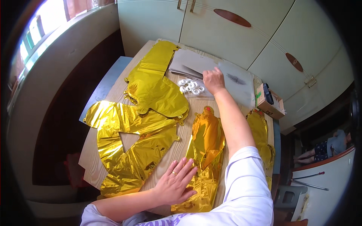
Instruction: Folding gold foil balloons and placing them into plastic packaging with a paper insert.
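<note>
The left hand [174, 184] is lying flat, its fingers [184, 168] spreading wide and gripping nothing, pressing on the near end of a crumpled gold foil balloon [206, 143] that is resting on the wooden worktop [90, 150] in front of the person. The right hand [213, 80] is reaching out to the far side of the worktop, its fingers curling down onto the edge of a stack of grey sheets [192, 62]; whether they are pinching a sheet is something I cannot tell. Just beside that hand a small heap of white rings [190, 86] is lying. More gold foil balloons [151, 90] are spreading over the left of the worktop, and a cardboard box [268, 102] is sitting at its right edge.
</note>
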A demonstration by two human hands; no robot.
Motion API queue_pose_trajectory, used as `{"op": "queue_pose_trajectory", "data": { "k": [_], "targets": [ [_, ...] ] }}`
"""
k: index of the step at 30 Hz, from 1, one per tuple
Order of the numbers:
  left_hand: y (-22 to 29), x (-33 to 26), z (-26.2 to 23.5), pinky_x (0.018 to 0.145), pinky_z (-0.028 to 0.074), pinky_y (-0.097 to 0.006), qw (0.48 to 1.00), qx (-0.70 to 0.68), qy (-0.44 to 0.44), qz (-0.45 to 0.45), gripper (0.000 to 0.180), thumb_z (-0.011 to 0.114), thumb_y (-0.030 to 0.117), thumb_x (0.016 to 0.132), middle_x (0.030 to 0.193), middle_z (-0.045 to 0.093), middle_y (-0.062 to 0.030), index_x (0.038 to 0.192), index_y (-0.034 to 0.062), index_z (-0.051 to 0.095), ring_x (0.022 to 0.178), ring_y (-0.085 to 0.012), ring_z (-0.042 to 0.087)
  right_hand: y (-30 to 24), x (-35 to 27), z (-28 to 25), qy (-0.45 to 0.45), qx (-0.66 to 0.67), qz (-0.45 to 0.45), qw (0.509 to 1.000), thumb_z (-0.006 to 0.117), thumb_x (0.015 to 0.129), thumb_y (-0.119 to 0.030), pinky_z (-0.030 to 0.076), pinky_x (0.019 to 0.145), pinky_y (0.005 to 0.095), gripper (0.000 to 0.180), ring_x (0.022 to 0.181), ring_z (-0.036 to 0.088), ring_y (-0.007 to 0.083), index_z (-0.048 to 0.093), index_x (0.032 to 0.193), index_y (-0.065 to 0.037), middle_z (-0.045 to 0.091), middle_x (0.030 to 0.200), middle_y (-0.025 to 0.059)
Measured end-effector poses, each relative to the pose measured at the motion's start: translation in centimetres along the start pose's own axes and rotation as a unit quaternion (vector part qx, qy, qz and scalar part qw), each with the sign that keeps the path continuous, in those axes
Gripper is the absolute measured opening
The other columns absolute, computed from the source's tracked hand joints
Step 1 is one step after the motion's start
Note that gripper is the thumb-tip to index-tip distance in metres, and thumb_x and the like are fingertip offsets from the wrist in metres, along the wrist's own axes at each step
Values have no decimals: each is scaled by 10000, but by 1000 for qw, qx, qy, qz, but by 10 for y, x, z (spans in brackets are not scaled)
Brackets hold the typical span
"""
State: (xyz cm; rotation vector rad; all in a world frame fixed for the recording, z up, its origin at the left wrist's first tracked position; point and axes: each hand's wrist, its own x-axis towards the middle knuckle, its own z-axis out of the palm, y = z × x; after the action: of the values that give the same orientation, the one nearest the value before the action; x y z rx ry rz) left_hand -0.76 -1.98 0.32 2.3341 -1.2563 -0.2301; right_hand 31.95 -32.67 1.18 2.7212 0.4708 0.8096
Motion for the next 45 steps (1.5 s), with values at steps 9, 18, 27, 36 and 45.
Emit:
{"op": "queue_pose_trajectory", "data": {
  "k": [9, 18, 27, 36, 45],
  "targets": [
    [-7, 3, -25, 1215, 233, -542, 981, -168, 95, -9, 641, 666, 412, 956, 1602, 294, -231, 1485, 114, 461, 1507, -424, 240, -1, -32, -66, 205, 37, 49, 977, 623, 830, -66, 517, 794, 410, 57, 784, 660, 281, 593, 809, -110, 645, 768, 68],
    [-55, 79, -69, 1084, 414, -508, 670, -691, 184, -198, 795, 681, 435, 970, 1546, 377, -120, 1557, 81, 277, 1352, -265, 468, -106, -134, -196, 257, 360, 247, 862, 728, 897, -61, 525, 680, 333, 118, 731, 657, 202, 615, 878, -34, 684, 814, 83],
    [-60, 134, -80, 934, 521, -466, 666, -684, 295, -43, 364, 633, 279, 1022, 1215, 638, -30, 1333, 122, 525, 1031, -205, 653, -144, -151, -194, 221, 625, 259, 702, 643, 999, -108, 531, 659, 296, 106, 745, 665, 127, 577, 1020, -27, 717, 854, 73],
    [-201, 265, -135, 686, 548, -388, 591, -622, 443, -260, 300, 697, 192, 962, 1025, 652, -104, 1158, 6, 567, 849, -224, 649, -76, -216, -259, 315, 554, 381, 670, 555, 1047, -84, 515, 878, 277, 174, 973, 639, 105, 572, 1177, 31, 670, 1097, 71],
    [-279, 308, -122, 562, 555, -392, 610, -545, 450, -358, 686, 844, 296, 818, 1258, 615, -221, 1312, -51, 517, 947, -305, 671, -88, -251, -253, 269, 627, 438, 585, 585, 1031, -87, 495, 881, 260, 103, 959, 623, 81, 584, 1101, -10, 687, 1052, 58]
  ]
}}
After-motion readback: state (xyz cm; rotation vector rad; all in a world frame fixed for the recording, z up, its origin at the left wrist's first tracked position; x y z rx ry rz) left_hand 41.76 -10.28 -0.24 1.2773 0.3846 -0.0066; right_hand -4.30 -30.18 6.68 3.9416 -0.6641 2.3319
